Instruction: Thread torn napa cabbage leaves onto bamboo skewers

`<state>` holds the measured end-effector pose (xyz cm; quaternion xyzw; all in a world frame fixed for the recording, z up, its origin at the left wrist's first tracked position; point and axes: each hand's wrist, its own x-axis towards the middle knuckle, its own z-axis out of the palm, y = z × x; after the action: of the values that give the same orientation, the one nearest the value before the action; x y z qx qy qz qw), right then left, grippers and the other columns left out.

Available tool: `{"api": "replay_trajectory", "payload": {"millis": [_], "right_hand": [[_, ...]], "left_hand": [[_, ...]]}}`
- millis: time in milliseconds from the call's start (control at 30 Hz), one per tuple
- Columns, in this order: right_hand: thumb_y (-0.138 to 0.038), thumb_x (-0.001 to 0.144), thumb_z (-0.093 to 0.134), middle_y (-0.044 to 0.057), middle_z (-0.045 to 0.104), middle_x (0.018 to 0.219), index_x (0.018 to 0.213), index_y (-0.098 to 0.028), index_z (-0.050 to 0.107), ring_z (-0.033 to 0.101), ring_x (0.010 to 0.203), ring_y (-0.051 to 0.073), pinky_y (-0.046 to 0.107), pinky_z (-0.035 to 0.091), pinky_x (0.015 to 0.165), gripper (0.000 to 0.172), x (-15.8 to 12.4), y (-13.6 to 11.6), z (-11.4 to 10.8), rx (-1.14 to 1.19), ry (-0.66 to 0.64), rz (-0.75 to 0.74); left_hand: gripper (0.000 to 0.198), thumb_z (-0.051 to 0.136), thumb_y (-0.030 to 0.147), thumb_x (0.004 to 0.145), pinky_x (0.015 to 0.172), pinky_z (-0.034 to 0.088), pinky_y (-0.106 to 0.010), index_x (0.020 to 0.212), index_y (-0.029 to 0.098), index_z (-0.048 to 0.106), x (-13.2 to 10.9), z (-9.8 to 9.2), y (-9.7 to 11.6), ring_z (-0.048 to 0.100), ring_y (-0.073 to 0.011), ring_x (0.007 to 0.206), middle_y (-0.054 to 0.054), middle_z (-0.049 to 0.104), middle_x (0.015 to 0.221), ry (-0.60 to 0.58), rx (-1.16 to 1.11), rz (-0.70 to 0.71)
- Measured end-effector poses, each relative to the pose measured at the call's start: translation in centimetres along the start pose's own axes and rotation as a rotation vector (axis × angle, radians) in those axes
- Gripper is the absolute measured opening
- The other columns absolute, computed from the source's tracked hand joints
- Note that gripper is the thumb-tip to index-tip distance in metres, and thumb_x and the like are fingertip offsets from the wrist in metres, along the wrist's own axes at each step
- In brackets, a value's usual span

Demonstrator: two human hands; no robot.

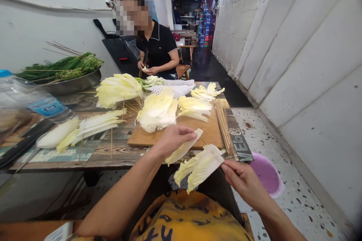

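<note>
Yellow printed shirt [186,218] nearest. I confirm left hand [174,141] gripping a napa cabbage strip [183,147], right hand [243,182] pinching a ruffled leaf [199,167], over wooden cutting board [198,135], terrazzo floor [283,180] alongside.

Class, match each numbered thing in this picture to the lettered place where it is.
Things:
1 round purple container
2 large cluster of napa cabbage leaves
3 pale cabbage leaf
4 bundle of wooden skewers

Places:
A right hand
B wooden cutting board
C speckled floor
D tabletop beside the board

Pairs: 1-C, 2-B, 3-A, 4-D
</note>
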<state>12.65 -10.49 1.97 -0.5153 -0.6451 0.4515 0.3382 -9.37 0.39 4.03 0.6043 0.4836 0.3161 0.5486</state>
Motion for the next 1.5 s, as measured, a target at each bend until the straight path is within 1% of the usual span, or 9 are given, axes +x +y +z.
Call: {"api": "replay_trajectory", "payload": {"millis": [367, 500, 600, 700, 867, 1233, 1333, 1433, 1500], "right_hand": [[-0.043, 0.092, 0.041, -0.005, 0.03, 0.056, 0.075, -0.016, 0.056, 0.026, 0.05, 0.008, 0.022, 0.023, 0.045, 0.035, -0.3, 0.0, 0.1, 0.04, -0.011, 0.005], [-0.045, 0.091, 0.041, -0.006, 0.03, 0.056, 0.074, -0.016, 0.054, 0.026, 0.05, 0.008, 0.022, 0.022, 0.045, 0.037, -0.3, 0.1, 0.1, 0.055, -0.004, 0.027], [-0.045, 0.091, 0.041, -0.006, 0.029, 0.056, 0.073, -0.016, 0.052, 0.025, 0.05, 0.008, 0.022, 0.021, 0.044, 0.037, -0.3, 0.1, 0.1, 0.079, 0.0, 0.047], [-0.044, 0.092, 0.041, -0.006, 0.029, 0.055, 0.073, -0.016, 0.052, 0.025, 0.05, 0.007, 0.022, 0.02, 0.044, 0.036, -0.4, 0.2, 0.0, 0.094, -0.01, 0.056], [-0.044, 0.092, 0.042, -0.006, 0.029, 0.054, 0.072, -0.016, 0.051, 0.023, 0.048, 0.007, 0.022, 0.017, 0.043, 0.036, -0.8, 0.4, -0.2, 0.133, -0.067, 0.09], [-0.044, 0.091, 0.042, -0.006, 0.03, 0.054, 0.07, -0.016, 0.05, 0.024, 0.048, 0.007, 0.022, 0.018, 0.043, 0.036, -0.5, 0.1, 0.2, 0.143, -0.073, 0.079], [-0.044, 0.091, 0.042, -0.006, 0.029, 0.054, 0.069, -0.016, 0.049, 0.024, 0.048, 0.007, 0.022, 0.018, 0.043, 0.036, -0.2, 0.4, 0.2, 0.153, -0.069, 0.063], [-0.042, 0.092, 0.043, -0.006, 0.029, 0.056, 0.07, -0.017, 0.048, 0.023, 0.048, 0.007, 0.021, 0.018, 0.043, 0.034, -0.4, 1.0, -0.1, 0.147, -0.033, 0.061], [-0.041, 0.092, 0.042, -0.005, 0.03, 0.056, 0.07, -0.017, 0.048, 0.023, 0.048, 0.007, 0.022, 0.017, 0.042, 0.033, -0.6, 1.2, -0.3, 0.112, 0.02, 0.049]], "left_hand": [[0.032, 0.069, 0.044, 0.068, 0.065, 0.044, -0.026, 0.081, 0.015, 0.071, -0.5, -0.2, 0.3, 0.063, -0.0183, 0.071, -0.005, 0.072, 0.08, -0.083, 0.078, 0.024], [0.033, 0.068, 0.04, 0.071, 0.072, 0.045, -0.027, 0.096, 0.017, 0.069, -0.7, -0.7, 0.7, 0.064, -0.0193, 0.081, -0.006, 0.072, 0.09, -0.273, 0.034, 0.017], [0.029, 0.062, 0.042, 0.077, 0.068, 0.044, -0.025, 0.084, 0.016, 0.072, -1.0, -0.7, 0.9, 0.063, -0.0177, 0.073, -0.005, 0.071, 0.081, -0.369, 0.069, 0.037], [0.032, 0.057, 0.044, 0.08, 0.06, 0.042, -0.023, 0.073, 0.016, 0.07, -1.4, -0.1, 0.7, 0.059, -0.015, 0.064, -0.003, 0.069, 0.072, -0.314, 0.002, 0.046], [0.032, 0.058, 0.045, 0.078, 0.055, 0.04, -0.024, 0.078, 0.016, 0.072, -1.9, 0.5, 0.4, 0.057, -0.0151, 0.057, -0.003, 0.066, 0.063, -0.25, 0.024, 0.03], [0.03, 0.056, 0.036, 0.082, 0.053, 0.036, -0.019, 0.072, 0.012, 0.07, -2.2, 0.7, 0.7, 0.05, -0.0096, 0.056, 0.001, 0.063, 0.062, -0.393, 0.16, 0.127], [0.032, 0.055, 0.037, 0.083, 0.057, 0.039, -0.019, 0.078, 0.011, 0.072, -2.1, 0.9, 0.4, 0.056, -0.0116, 0.062, -0.001, 0.068, 0.069, -0.393, 0.178, 0.124], [0.033, 0.054, 0.04, 0.084, 0.07, 0.046, -0.022, 0.098, 0.016, 0.071, -1.8, 0.6, 0.0, 0.063, -0.0164, 0.081, -0.004, 0.072, 0.094, -0.379, 0.177, 0.144], [0.035, 0.053, 0.04, 0.085, 0.079, 0.047, -0.025, 0.106, 0.018, 0.069, -1.2, 0.1, -0.3, 0.063, -0.0185, 0.092, -0.005, 0.07, 0.106, -0.272, 0.21, 0.191]]}}
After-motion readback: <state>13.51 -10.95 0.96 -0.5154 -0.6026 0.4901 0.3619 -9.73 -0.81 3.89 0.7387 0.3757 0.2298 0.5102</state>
